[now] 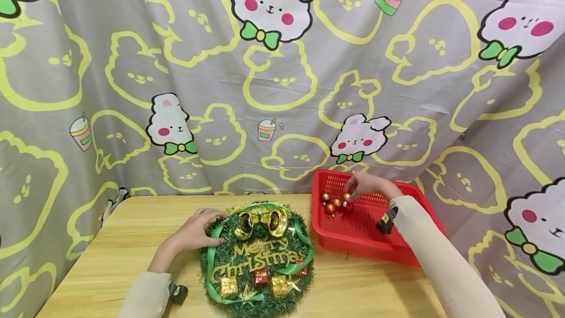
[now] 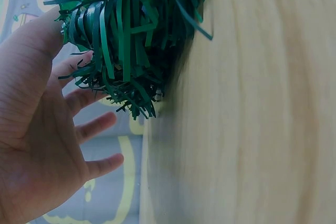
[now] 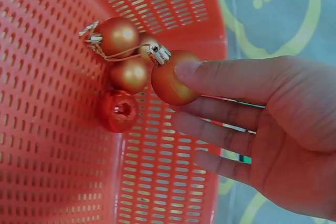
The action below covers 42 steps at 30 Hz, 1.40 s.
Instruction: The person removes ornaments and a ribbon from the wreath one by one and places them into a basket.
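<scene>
A green tinsel Christmas wreath (image 1: 247, 264) lies on the table, decorated with gold bells (image 1: 277, 222), small gift boxes, ribbon and gold "Merry Christmas" lettering. At its upper left edge rests my left hand (image 1: 198, 229), thumb on the wreath and the other fingers spread at its side, as the left wrist view shows too. Over the red basket (image 3: 58, 145), my right hand (image 3: 294, 114) pinches a matte gold-orange Christmas ball (image 3: 176, 80) between thumb and fingers. Several similar balls (image 3: 128, 74) and a shiny red one (image 3: 118, 111) lie in the basket below it.
The basket stands at the right back of the wooden table (image 1: 145, 225), just right of the wreath. Behind the table hangs a grey curtain (image 1: 282, 87) with cartoon prints. A black wrist camera (image 1: 386, 221) sits on the right sleeve.
</scene>
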Motion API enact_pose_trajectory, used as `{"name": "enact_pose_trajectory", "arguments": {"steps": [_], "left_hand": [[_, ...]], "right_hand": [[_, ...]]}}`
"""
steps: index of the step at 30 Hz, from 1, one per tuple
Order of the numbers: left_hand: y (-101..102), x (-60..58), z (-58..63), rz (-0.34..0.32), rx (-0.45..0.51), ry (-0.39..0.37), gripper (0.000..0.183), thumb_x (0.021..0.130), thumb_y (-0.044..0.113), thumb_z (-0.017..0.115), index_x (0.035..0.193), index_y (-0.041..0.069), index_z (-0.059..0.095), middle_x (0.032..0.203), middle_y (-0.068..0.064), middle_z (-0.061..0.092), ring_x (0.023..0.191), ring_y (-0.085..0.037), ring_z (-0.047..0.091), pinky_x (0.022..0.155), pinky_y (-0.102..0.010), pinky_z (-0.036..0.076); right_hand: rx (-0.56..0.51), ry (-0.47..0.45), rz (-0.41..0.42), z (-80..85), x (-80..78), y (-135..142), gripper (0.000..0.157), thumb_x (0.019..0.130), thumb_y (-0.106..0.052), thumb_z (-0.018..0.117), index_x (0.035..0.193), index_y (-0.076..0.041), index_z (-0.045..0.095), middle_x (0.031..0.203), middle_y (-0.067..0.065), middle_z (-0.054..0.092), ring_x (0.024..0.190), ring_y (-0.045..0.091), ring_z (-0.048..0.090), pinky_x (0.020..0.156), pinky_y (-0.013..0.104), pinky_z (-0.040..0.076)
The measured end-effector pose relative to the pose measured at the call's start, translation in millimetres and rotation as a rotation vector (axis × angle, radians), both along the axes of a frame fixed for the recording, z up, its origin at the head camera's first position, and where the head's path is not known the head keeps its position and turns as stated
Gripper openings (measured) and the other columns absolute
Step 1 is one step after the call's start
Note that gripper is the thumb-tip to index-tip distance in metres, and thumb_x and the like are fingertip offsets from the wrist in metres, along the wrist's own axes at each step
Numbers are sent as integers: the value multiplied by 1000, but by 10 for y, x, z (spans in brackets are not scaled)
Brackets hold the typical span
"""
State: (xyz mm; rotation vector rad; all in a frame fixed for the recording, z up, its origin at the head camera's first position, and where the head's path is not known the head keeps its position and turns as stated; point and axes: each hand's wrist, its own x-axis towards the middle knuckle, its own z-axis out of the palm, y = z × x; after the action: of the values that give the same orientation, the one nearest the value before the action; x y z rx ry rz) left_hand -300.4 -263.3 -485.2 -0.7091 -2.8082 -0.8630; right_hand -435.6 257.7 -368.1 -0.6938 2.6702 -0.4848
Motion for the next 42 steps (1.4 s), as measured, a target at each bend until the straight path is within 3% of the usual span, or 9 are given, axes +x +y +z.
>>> {"name": "enact_pose_trajectory", "arguments": {"steps": [11, 22, 33, 42], "left_hand": [[4, 6, 3, 2, 1, -1, 65, 80, 35, 86, 136, 15, 62, 143, -13, 58, 133, -46, 46, 102, -72, 40], [-1, 1, -4, 7, 1, -3, 64, 80, 35, 86, 136, 16, 62, 142, -12, 58, 133, -45, 46, 102, -72, 40], [-4, -2, -1, 11, 0, -5, 63, 80, 36, 86, 136, 17, 62, 142, -11, 58, 134, -45, 46, 102, -72, 40], [7, 16, 16, 11, 0, -5, 63, 81, 35, 86, 135, 16, 62, 141, -10, 59, 133, -45, 46, 102, -71, 41]], "right_hand": [[70, -21, -18, -135, -16, -72, 23, 85, -11, 81, 107, -5, 76, 101, 4, 75, 92, 15, 68, 83, 36, 59], [85, -42, -2, -206, -14, -130, 22, 84, -10, 82, 104, -5, 77, 95, 0, 76, 85, 11, 67, 80, 32, 59], [16, -97, 10, -319, -35, -153, 22, 83, -1, 80, 105, -1, 76, 95, 6, 76, 85, 12, 65, 80, 31, 59], [-18, -68, 81, -384, -61, -151, 29, 79, 5, 81, 107, 3, 76, 100, 12, 78, 85, 12, 69, 77, 30, 61]]}}
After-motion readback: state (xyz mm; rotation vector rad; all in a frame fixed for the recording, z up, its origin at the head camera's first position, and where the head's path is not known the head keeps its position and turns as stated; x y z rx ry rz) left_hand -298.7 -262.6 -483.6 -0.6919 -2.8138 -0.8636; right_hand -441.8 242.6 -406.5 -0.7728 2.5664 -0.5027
